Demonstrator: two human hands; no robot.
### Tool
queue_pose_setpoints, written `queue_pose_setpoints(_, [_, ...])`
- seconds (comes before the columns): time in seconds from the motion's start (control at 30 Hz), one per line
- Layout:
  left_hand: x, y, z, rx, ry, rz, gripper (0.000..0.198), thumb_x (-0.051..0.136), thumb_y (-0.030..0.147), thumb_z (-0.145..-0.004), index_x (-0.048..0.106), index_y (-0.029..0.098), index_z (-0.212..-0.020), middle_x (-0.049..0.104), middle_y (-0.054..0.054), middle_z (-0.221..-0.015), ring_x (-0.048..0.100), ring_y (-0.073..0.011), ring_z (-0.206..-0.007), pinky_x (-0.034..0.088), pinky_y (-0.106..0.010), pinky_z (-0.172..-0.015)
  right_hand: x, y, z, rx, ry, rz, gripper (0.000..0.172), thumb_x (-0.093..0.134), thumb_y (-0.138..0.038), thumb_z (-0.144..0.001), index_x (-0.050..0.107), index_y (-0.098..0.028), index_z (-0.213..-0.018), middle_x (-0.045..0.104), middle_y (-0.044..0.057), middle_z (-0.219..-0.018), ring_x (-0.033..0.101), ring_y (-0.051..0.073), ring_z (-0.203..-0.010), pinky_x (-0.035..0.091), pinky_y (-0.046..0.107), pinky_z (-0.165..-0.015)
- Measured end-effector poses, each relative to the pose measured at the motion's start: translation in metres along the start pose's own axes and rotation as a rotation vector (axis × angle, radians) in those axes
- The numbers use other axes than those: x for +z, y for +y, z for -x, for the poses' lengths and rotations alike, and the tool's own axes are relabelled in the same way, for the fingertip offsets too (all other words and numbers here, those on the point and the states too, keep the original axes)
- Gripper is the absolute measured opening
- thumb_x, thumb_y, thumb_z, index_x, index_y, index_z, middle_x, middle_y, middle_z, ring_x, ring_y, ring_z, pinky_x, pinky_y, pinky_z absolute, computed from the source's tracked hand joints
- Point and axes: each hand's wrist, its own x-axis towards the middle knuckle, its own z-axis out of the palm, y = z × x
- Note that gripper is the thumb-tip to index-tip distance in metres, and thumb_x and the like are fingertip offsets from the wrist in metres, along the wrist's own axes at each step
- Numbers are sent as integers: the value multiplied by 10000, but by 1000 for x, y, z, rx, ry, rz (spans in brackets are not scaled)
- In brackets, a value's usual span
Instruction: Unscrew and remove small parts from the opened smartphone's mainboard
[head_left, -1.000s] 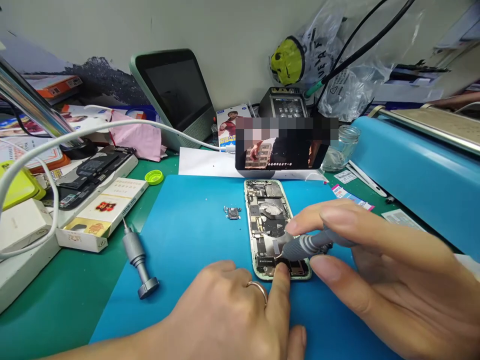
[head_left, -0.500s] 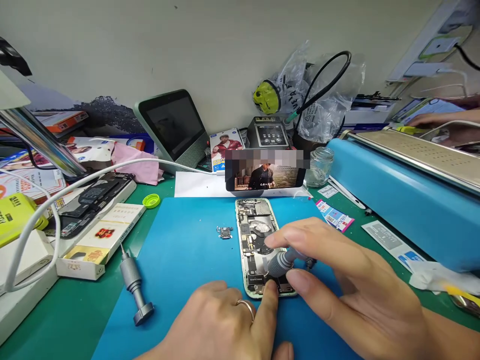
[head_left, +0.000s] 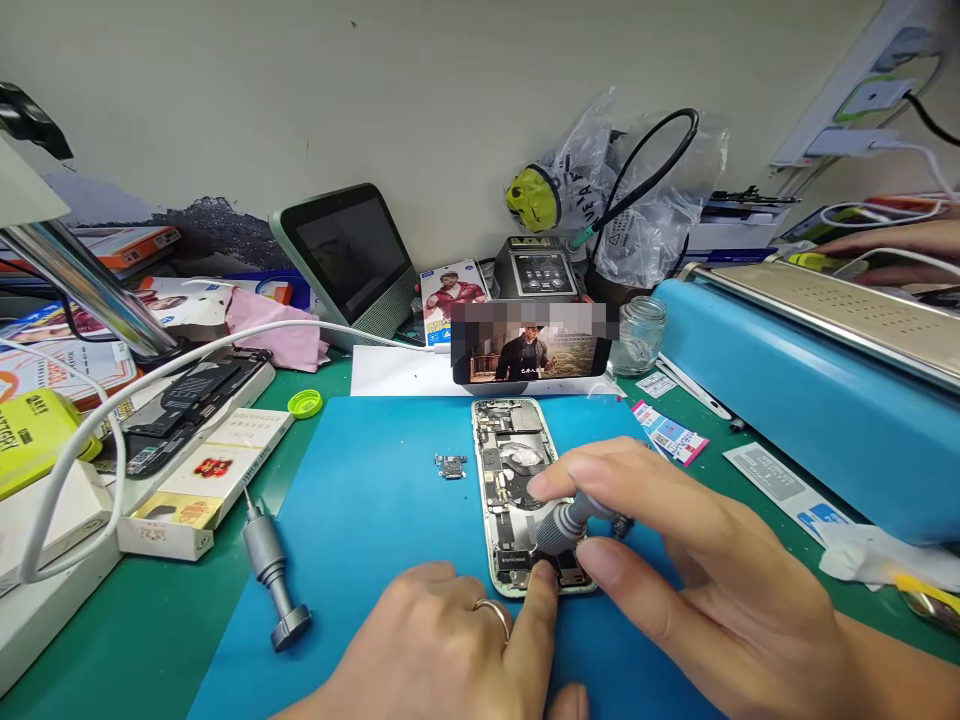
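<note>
An opened smartphone (head_left: 517,460) lies on the blue mat (head_left: 360,520), its inner parts and frame exposed. My left hand (head_left: 442,640) has its index finger stretched onto the phone's lower end, pressing there, while the other fingers curl under. Between the thumb and fingers of my right hand (head_left: 697,540) is a grey screwdriver (head_left: 562,525), tilted over the lower part of the phone. Its tip is hidden. Left of the phone sits a small circuit part (head_left: 451,466). A second grey screwdriver (head_left: 271,570) lies farther left on the mat.
A phone playing a video (head_left: 532,350) stands behind the mat, with a white cable (head_left: 225,335) running left. At right is a blue machine (head_left: 765,390); a glass jar (head_left: 641,335) stands beside it. A cigarette box (head_left: 210,480) lies left. Another person's hand (head_left: 900,245) shows far right.
Both hands and the screwdriver keep almost the same place. The camera view has shifted slightly. The video picture differs, and the other person's hand at far right has moved.
</note>
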Motion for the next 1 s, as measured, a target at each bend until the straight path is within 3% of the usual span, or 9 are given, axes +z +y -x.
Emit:
queue_pose_setpoints(0.27, [-2,0,-4,-16,-6,20,425,362,276,-1092,749,119,-1012,629,26,-503,592,-186,-354,441,-349,-352,-5,1,0,-7,-29,4,599,629,-133,-1020,545,-318,-1583,766,16,-1312,711,156,-1135,627,252,-994])
queue_pose_setpoints(0.43, [-1,0,-3,-4,-7,26,388,402,268,-1073,743,82,-1059,660,16,-531,608,-182,-367,450,-346,-357,-3,-1,-1,-5,-39,20,654,597,-68,-1008,504,-310,-1608,744,19,-1419,699,165,-1260,599,284,-1091])
queue_pose_setpoints(0.57, [-1,0,-2,-7,-4,24,329,473,268,-1026,738,79,-1070,673,17,-546,616,-182,-375,441,-345,-354,-3,2,-1,-16,-39,8,687,570,-23,-992,512,-338,-1600,758,-1,-1383,714,162,-1198,619,299,-1047])
queue_pose_setpoints(0.7, [-1,0,-2,-15,-25,26,284,547,253,-942,740,91,-1072,657,30,-533,600,-195,-362,446,-355,-352,-6,3,-1,7,-49,52,588,603,-188,-1041,529,-369,-1596,791,12,-1254,725,205,-1125,650,334,-973])
queue_pose_setpoints(0.8, [-1,1,-3,-23,-32,40,277,551,237,-913,740,99,-1061,655,32,-537,603,-201,-364,446,-361,-343,-8,1,0,6,-71,61,537,586,-308,-1078,516,-364,-1607,769,18,-1333,713,207,-1174,644,338,-1019])
queue_pose_setpoints(0.9, [-2,1,-3,-24,-16,45,292,537,230,-927,741,82,-1077,656,29,-533,607,-209,-363,460,-368,-347,-6,0,2,21,-62,48,589,580,-192,-1063,493,-367,-1619,735,1,-1435,687,200,-1284,592,353,-1130])
queue_pose_setpoints(1.0, [-4,2,-3,-35,-12,55,293,529,240,-952,741,80,-1074,668,16,-544,614,-214,-367,467,-372,-350,-2,2,3,23,-51,0,675,588,-67,-1013,496,-360,-1614,728,-17,-1451,687,180,-1275,599,331,-1105])
